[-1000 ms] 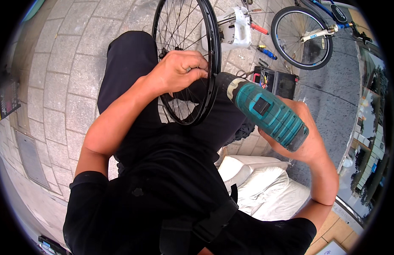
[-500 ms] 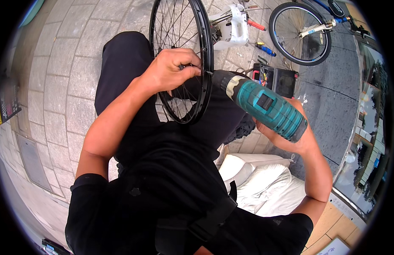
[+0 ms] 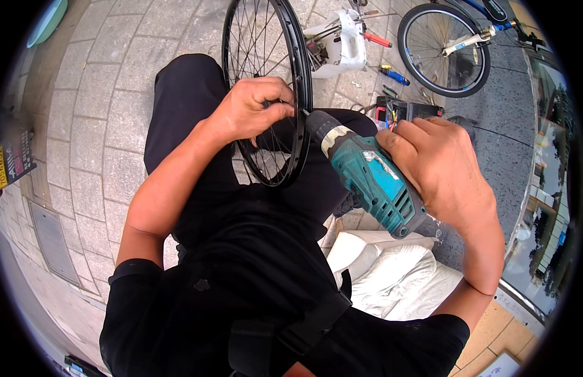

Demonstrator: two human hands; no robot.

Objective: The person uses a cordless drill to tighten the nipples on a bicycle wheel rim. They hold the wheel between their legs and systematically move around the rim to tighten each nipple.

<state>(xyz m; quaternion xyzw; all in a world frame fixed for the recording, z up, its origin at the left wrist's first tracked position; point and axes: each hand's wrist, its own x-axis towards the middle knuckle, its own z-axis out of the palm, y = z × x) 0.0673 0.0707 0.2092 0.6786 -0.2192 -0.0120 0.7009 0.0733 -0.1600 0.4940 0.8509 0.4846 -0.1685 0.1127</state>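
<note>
A black spoked bicycle wheel rim (image 3: pixel 301 63) with no tyre stands upright between my knees. My left hand (image 3: pixel 250 108) is at the rim's inner side, thumb and bent fingers pinched together around a spoke; the fingertips partly hide the grip. In my right hand (image 3: pixel 448 166) is a teal and black cordless drill (image 3: pixel 367 173), held from its right side, its handle hidden beneath the hand. The drill's chuck points left at the rim, and its short bit meets the rim's outer face opposite my left fingertips.
A white plastic container (image 3: pixel 345 47) with tools stands beyond the wheel. Right of it lie a blue screwdriver (image 3: pixel 394 75) and an open dark toolbox (image 3: pixel 392 113). A bicycle's wheel (image 3: pixel 407 53) is at the upper right. White padded fabric (image 3: pixel 392 270) lies beside my right side.
The drill has rolled over in my right hand, which has swung up from beneath it to its right side. The bit stays at the rim. My left hand keeps its pinch, barely shifted.
</note>
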